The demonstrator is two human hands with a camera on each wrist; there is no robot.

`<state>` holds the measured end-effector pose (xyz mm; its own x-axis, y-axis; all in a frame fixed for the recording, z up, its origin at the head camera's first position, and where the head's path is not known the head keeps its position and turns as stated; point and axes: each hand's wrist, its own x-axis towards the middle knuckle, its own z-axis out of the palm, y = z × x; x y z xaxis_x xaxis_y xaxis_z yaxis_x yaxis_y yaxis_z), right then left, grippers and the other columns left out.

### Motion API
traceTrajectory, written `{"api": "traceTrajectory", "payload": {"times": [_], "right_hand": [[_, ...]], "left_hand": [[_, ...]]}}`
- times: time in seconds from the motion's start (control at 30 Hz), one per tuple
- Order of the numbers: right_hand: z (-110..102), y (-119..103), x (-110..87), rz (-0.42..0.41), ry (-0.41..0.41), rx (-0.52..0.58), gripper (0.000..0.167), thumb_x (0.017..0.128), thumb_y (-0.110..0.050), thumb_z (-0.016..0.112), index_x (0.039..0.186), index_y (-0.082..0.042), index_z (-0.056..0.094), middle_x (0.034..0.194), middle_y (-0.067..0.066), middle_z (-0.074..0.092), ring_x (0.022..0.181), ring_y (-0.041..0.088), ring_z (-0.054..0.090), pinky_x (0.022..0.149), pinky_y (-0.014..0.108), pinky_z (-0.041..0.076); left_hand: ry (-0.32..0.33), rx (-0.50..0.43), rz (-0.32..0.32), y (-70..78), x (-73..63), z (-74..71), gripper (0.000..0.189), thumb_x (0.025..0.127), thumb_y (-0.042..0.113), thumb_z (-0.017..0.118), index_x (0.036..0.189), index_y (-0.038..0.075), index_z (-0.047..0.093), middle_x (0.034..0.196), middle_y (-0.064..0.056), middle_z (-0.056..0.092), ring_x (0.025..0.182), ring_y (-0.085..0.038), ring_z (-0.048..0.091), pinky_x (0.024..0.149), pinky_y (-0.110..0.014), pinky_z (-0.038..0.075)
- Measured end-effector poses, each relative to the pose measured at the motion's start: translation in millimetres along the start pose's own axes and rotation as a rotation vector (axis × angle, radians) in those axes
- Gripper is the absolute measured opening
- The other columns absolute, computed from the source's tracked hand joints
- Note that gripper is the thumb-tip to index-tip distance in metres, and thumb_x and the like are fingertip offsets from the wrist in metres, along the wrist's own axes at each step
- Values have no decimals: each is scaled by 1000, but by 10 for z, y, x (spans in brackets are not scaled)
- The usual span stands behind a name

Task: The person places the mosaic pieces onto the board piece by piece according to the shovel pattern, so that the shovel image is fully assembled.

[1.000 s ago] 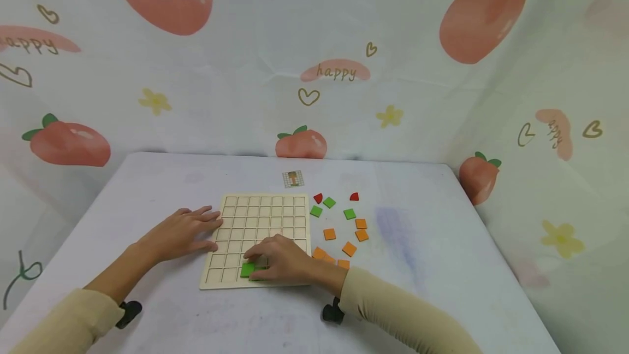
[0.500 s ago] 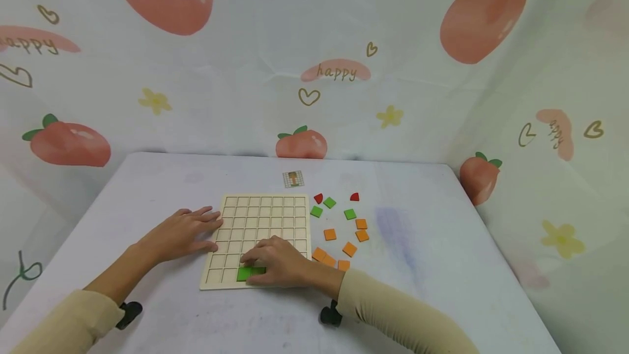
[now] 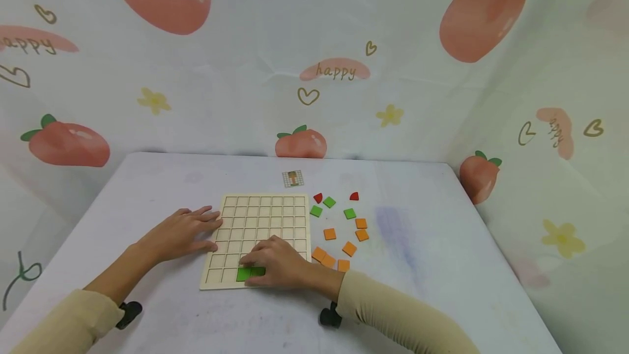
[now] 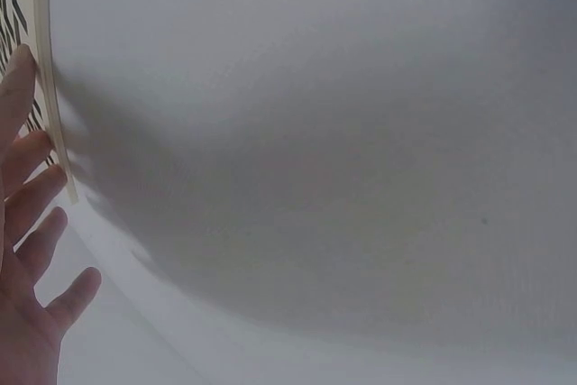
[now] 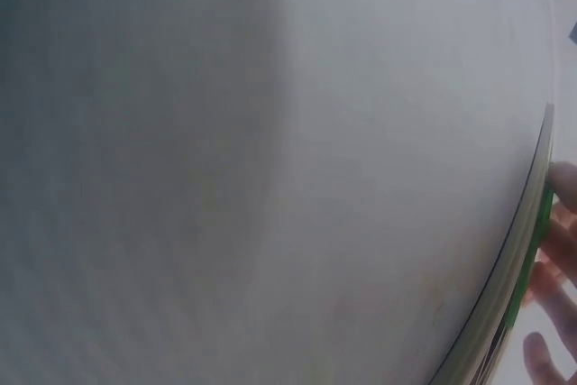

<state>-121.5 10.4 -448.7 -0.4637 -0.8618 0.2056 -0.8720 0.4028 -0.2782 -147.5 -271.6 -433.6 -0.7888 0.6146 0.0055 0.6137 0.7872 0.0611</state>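
A white cloth with peaches on it (image 3: pixel 245 97) hangs behind my white table (image 3: pixel 162 184). On the table lies a flat wooden board (image 3: pixel 265 212) with lines that make little boxes. My left hand (image 3: pixel 182 234) is stretched out and holds nothing, and its fingertips touch the board's left edge. My right hand (image 3: pixel 280 264) has bent fingers over the near part of the board. A little picture card (image 3: pixel 293 178) lies past the board. Two green squares (image 3: pixel 251 273) show in the nearest row, my right thumb at their near side; my fingertips touch the green, but I cannot tell if they pinch or only press. Orange squares (image 3: pixel 330 234), loose green squares (image 3: pixel 349 213) and two tiny red bits (image 3: pixel 354 196) lie to the right
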Motion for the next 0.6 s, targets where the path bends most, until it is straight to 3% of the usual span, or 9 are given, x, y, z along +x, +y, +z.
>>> {"api": "traceTrajectory", "payload": {"times": [0.17,0.4,0.6], "right_hand": [[1,-24,19,16,-13,-48,37,88,-40,75,120,-23,73,105,-17,73,105,1,62,94,19,40],[-29,-19,22,30,-40,21,39,88,-39,76,122,-21,71,107,-16,72,107,1,61,92,17,40],[-118,96,-106,30,-57,122,43,89,-35,75,128,-17,68,114,-13,71,110,-2,59,99,17,38]], "left_hand": [[10,6,1,-5,-2,-19,61,86,51,71,128,6,68,135,-16,62,128,-41,53,93,-58,47],[2,-4,-9,-4,-7,-20,63,87,53,69,129,6,67,136,-16,61,129,-41,52,94,-58,46],[6,-3,-9,12,-8,-7,63,86,52,70,128,6,68,135,-16,62,128,-41,52,94,-59,46]]}}
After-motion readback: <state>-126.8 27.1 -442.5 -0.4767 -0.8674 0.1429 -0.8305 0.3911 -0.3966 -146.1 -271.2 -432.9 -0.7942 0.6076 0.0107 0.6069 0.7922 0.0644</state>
